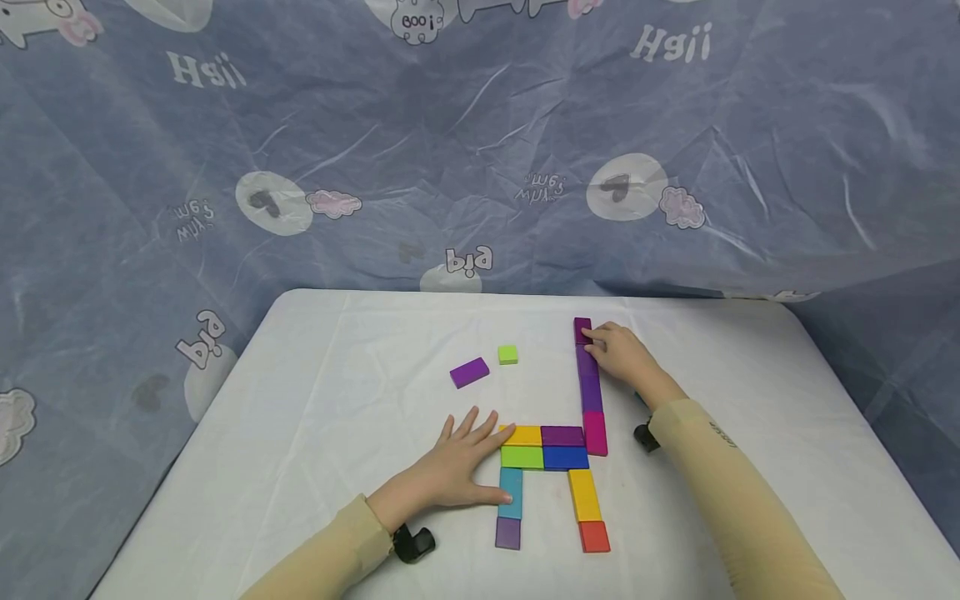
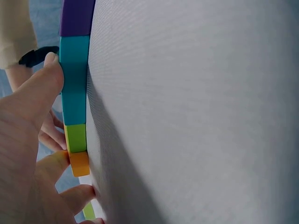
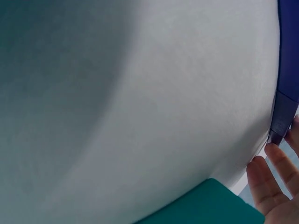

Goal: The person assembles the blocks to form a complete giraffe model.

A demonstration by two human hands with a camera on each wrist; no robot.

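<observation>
Flat coloured blocks lie joined on the white table. My left hand [image 1: 453, 467] has spread fingers. Its index fingertip touches a yellow block [image 1: 527, 435], its thumb a teal block [image 1: 512, 485]. A lime block [image 1: 522, 457], a blue block [image 1: 566, 457] and a purple block [image 1: 564, 436] adjoin these. My right hand [image 1: 624, 352] touches the dark purple block [image 1: 581, 323] topping a column. Below are a purple block [image 1: 587, 361], a violet block [image 1: 591, 395] and a magenta block [image 1: 595, 433]. In the right wrist view, fingertips [image 3: 273, 149] meet the column's end.
A loose purple block [image 1: 469, 372] and a small lime block [image 1: 507, 355] lie left of the column. A teal block [image 3: 201, 205] sits under the right wrist. A lavender block [image 1: 507, 533], another yellow block [image 1: 584, 495] and a red block [image 1: 595, 537] form the lower legs.
</observation>
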